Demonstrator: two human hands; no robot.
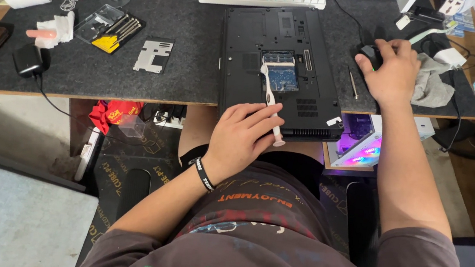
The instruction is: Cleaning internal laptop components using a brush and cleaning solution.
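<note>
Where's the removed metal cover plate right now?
In the head view, the metal cover plate lies flat on the dark mat, left of the laptop, beside the screwdriver set.

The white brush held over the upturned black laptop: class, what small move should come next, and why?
Probably a short sweep of the white plastic brush across the open compartment with the blue circuit board. The left hand holds the brush's handle, and its head already lies at that opening in the upturned black laptop. The right hand rests on the black mouse, so it is not steadying the laptop.
</note>
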